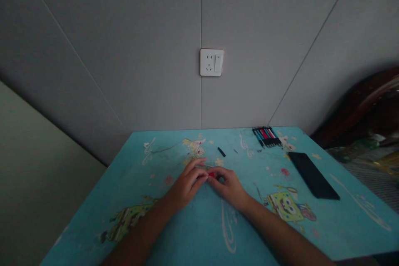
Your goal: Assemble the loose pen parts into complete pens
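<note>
Over the middle of the table, my left hand (pixel 191 178) and my right hand (pixel 229 185) meet fingertip to fingertip. Pinched between the thumbs and index fingers is a small red piece (pixel 211 174), mostly covered by the right fingers. A thin pale rod (pixel 205 166) shows just beyond it, running from the left fingers toward the right ones; which hand holds it is unclear. Past the hands lies a short black tube (pixel 221 151), with a tiny dark spring-like bit (pixel 235 151) to its right.
At the back right, several pens (pixel 266 137) with black, blue, red and white barrels lie in a row. A flat black pouch-like object (pixel 313 175) rests on the right. The cartoon-print table (pixel 187 232) meets the wall, which carries a white socket (pixel 212 62).
</note>
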